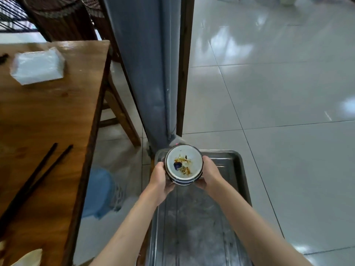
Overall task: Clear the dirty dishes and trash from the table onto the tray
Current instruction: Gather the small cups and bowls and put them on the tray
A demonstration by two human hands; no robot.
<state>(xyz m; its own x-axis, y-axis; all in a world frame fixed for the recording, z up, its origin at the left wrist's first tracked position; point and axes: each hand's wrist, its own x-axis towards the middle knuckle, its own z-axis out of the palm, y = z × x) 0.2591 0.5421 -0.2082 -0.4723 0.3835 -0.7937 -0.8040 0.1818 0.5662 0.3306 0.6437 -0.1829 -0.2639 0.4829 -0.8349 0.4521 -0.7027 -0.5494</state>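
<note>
Bowls (184, 166), stacked with their mouths facing straight up, were held level above the far end of a metal tray (238, 181). Being round, the stack had no long axis to speak of. The top bowl was white inside with a dark rim, and brown sauce smears and one dark purple scrap lay in its bottom. How many bowls sat under it could not be told.

The left hand (160, 176) gripped the stack's left side, fingers curled around the outer wall. The right hand (208, 174) gripped the right side the same way, thumb near the rim. Both bare forearms reached forward over the tray's length.

A wooden table (48, 116) stood to the left of the tray. Two dark chopsticks (38, 169) lay side by side near its near edge, pointing diagonally toward its far right. A pack of white napkins (37, 67) sat near the table's far edge.
</note>
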